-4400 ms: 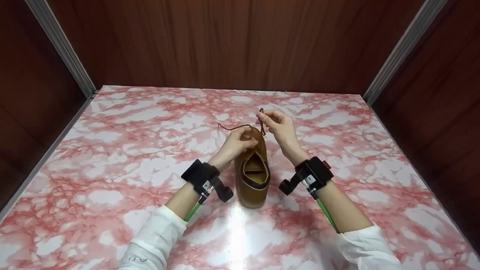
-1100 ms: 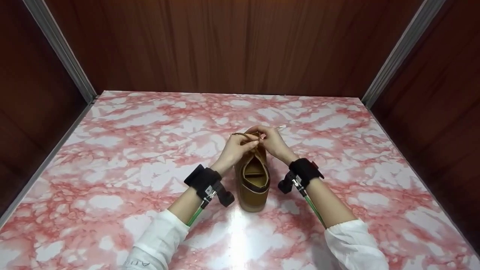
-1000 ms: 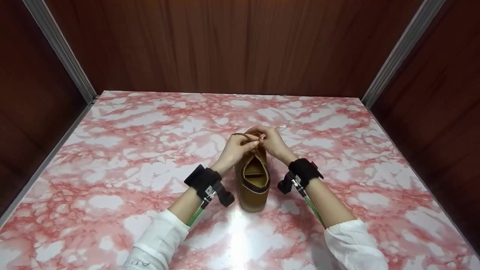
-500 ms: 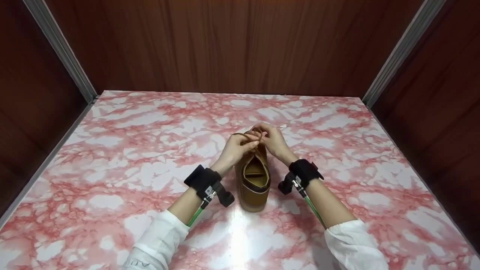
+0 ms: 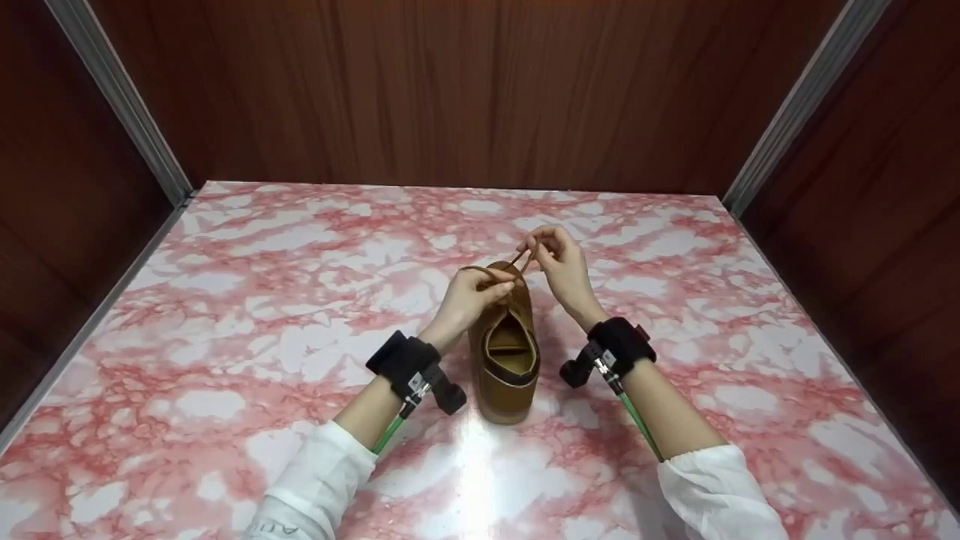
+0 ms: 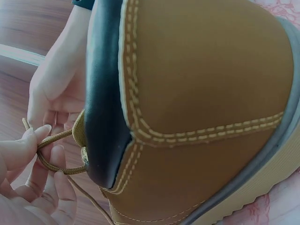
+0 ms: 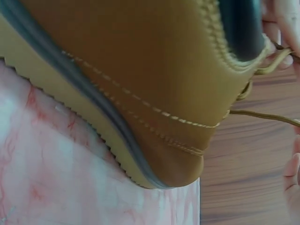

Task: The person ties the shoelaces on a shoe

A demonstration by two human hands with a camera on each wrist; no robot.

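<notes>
The shoe [image 5: 508, 397] is standing central on the table [image 5: 225, 352], toe at twelve; toward its eleven the left hand [image 5: 469, 300] is pinching lace [image 6: 56, 137], toward one the right hand [image 5: 564, 270] is too; drawing slack evenly seems wisest.

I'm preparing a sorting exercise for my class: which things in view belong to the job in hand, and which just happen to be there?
Belong to the job:
Shoe, standing upright
Lace, on the shoe
Left hand and right hand, both holding the lace

Just there:
Table, under the shoe
Wrist straps
White sleeves
Wooden panels
</notes>
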